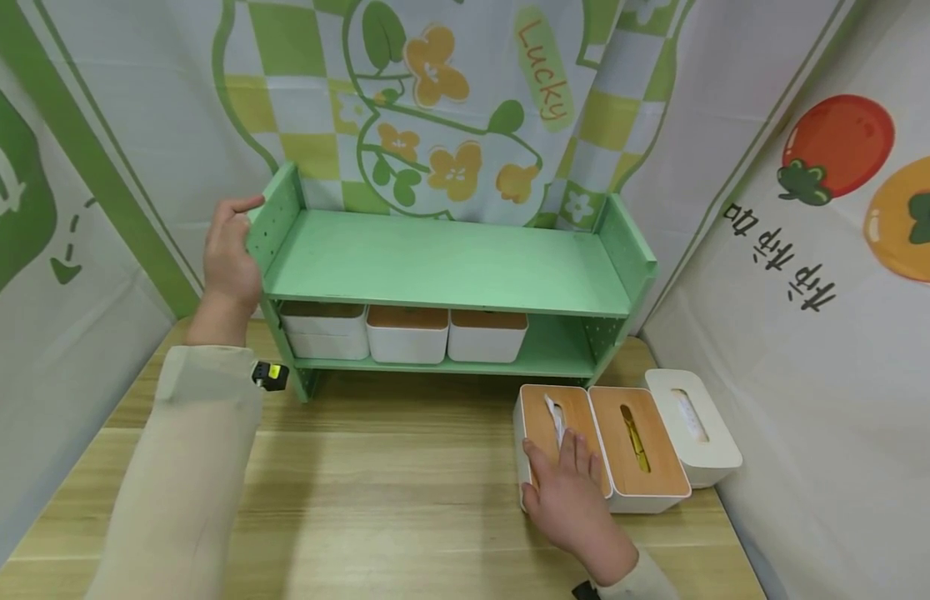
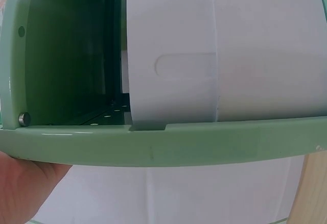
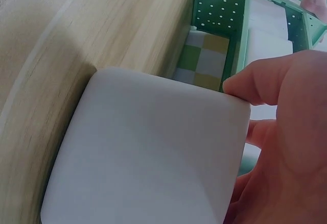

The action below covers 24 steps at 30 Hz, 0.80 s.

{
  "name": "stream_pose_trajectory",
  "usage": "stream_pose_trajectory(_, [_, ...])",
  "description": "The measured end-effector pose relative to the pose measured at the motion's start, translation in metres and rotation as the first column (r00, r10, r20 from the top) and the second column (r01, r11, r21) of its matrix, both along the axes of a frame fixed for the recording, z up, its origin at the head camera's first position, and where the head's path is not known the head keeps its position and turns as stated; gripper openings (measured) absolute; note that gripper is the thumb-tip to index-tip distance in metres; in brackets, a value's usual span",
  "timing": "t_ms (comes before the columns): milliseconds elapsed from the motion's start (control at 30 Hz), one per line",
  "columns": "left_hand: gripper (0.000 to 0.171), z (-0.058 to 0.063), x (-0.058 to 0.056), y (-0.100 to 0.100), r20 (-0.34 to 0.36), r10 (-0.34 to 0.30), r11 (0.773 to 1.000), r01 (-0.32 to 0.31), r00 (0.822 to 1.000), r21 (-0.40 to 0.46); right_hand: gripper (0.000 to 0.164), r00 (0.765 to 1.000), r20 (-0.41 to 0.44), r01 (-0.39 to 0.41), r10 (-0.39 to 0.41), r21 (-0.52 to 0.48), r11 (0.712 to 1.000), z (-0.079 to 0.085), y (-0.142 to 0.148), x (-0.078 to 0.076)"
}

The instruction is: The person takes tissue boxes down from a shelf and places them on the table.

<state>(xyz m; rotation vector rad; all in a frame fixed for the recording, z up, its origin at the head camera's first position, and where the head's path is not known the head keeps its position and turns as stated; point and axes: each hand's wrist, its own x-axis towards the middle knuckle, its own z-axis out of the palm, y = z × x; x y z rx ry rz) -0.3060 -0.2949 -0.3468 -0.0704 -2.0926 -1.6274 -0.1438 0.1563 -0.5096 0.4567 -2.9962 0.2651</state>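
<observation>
My left hand (image 1: 235,258) grips the upper left side panel of the green shelf (image 1: 442,258), its fingers over the edge. In the left wrist view, part of that hand (image 2: 30,188) shows beside the panel (image 2: 204,142). My right hand (image 1: 570,504) rests on a white tissue box with a wooden lid (image 1: 536,404), fingers spread over its top. A white tissue pokes from the slot. In the right wrist view, the thumb of my right hand (image 3: 296,112) lies at the edge of the white box (image 3: 148,147).
A second wood-lidded box (image 1: 622,425) stands alongside, then an all-white box (image 1: 693,417) by the right wall. White boxes (image 1: 407,342) stand in a row on the lower shelf (image 1: 558,346). A printed cloth (image 1: 450,108) hangs behind, above the wooden table (image 1: 390,492).
</observation>
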Motion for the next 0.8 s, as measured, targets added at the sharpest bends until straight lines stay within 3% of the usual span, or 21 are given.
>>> stream_pose_trajectory(433, [0.050, 0.0002, -0.0009, 0.0006, -0.023, 0.005, 1.000, -0.005, 1.000, 0.002, 0.054, 0.998, -0.054, -0.008, 0.007, -0.025, 1.000, -0.0060, 0.0018, 0.0012])
stream_pose_trajectory(800, [0.050, 0.0012, -0.0007, 0.0006, -0.018, 0.006, 1.000, -0.006, 1.000, 0.000, 0.054, 0.999, -0.031, 0.007, -0.008, -0.035, 0.999, -0.0081, 0.0020, 0.0018])
